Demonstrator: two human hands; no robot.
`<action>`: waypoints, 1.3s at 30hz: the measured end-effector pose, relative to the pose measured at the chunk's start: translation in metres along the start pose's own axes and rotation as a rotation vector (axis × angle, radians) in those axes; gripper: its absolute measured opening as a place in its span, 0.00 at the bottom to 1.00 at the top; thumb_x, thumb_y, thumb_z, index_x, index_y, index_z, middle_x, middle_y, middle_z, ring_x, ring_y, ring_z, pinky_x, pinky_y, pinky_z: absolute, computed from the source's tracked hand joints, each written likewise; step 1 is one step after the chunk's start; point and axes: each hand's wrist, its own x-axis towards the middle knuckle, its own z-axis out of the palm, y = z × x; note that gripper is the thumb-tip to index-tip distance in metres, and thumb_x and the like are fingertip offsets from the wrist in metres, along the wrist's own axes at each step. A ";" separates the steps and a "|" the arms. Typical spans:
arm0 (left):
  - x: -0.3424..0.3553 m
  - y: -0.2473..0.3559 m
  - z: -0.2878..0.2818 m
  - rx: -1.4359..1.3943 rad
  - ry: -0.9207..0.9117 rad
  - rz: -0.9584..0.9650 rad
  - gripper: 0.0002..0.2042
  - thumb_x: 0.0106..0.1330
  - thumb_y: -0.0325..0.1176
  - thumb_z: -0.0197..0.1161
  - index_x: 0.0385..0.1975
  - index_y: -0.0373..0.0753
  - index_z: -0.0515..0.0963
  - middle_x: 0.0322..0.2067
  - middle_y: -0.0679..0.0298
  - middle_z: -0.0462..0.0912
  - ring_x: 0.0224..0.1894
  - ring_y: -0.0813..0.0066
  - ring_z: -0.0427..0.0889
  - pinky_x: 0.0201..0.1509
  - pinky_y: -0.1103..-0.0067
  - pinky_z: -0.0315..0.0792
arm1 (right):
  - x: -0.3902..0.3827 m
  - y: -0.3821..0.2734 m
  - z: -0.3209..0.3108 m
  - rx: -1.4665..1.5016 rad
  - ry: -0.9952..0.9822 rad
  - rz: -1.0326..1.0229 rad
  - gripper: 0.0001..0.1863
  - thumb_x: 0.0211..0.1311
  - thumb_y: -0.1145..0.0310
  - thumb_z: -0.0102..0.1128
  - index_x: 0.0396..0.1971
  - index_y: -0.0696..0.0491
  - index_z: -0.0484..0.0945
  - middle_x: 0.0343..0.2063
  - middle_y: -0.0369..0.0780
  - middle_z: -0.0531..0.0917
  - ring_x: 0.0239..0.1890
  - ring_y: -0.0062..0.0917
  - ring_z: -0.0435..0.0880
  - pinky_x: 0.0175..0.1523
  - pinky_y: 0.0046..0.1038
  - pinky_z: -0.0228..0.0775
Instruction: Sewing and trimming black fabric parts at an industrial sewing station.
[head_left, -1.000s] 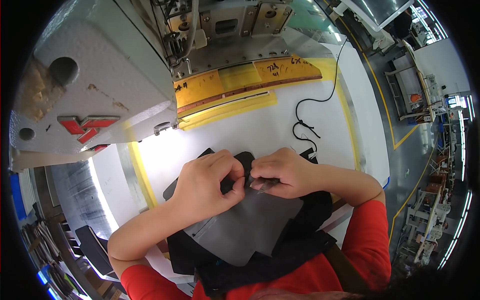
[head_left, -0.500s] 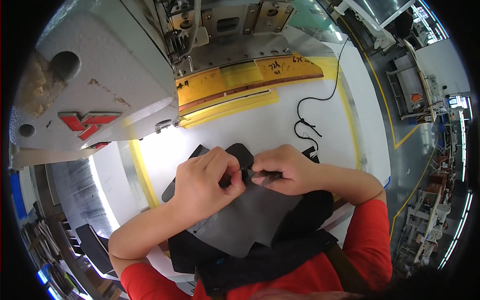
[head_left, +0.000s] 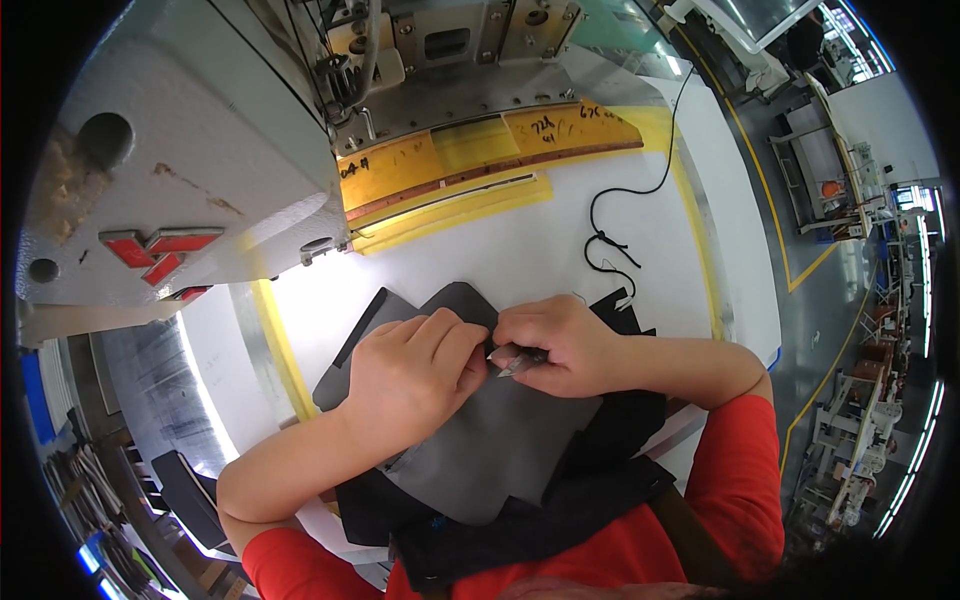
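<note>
Both my hands meet over a dark grey piece of fabric (head_left: 500, 450) in front of my body. With thumb and fingers my left hand (head_left: 412, 368) pinches the fabric near its upper middle; the exact spot is hidden under the fingertips. Close beside it, my right hand (head_left: 562, 342) is closed around thread snips (head_left: 512, 364), whose pointed metal blades stick out toward the left hand. Their handle is mostly covered by my palm. Corners of the fabric spread out beyond my hands on the white table (head_left: 500, 255). Black cloth (head_left: 530, 540) lies under it and across my lap.
A large grey sewing machine head (head_left: 200, 200) fills the upper left. Behind the hands is a yellow template plate (head_left: 470, 150) with a reddish edge, beneath metal machine parts. A black cord (head_left: 640, 190) curls over the table at the right. Yellow tape (head_left: 280, 345) borders the table's left side.
The fabric's far corners now spread more openly beyond my hands. My left fingers have closed in tighter, and the snips' blades now point more clearly out of my right hand.
</note>
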 end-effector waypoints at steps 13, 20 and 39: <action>0.008 -0.003 -0.012 -0.175 -0.083 -0.129 0.09 0.41 0.24 0.62 0.22 0.38 0.70 0.18 0.66 0.71 0.17 0.70 0.74 0.20 0.78 0.67 | 0.008 0.011 -0.013 0.150 -0.021 -0.060 0.07 0.46 0.75 0.62 0.23 0.56 0.71 0.16 0.38 0.71 0.18 0.29 0.70 0.23 0.26 0.60; 0.013 -0.006 -0.009 -0.663 -0.124 -0.312 0.05 0.50 0.21 0.56 0.24 0.35 0.68 0.33 0.55 0.74 0.38 0.60 0.74 0.43 0.73 0.67 | 0.014 0.003 -0.040 0.023 -0.042 0.105 0.12 0.49 0.64 0.64 0.25 0.59 0.76 0.18 0.40 0.75 0.21 0.28 0.75 0.28 0.25 0.66; 0.000 -0.010 0.008 -0.680 -0.063 -0.452 0.04 0.53 0.21 0.56 0.27 0.35 0.70 0.26 0.59 0.72 0.31 0.63 0.72 0.39 0.75 0.64 | -0.008 -0.030 -0.015 -0.663 0.188 -0.152 0.21 0.41 0.62 0.66 0.35 0.53 0.70 0.24 0.35 0.72 0.18 0.23 0.73 0.20 0.23 0.63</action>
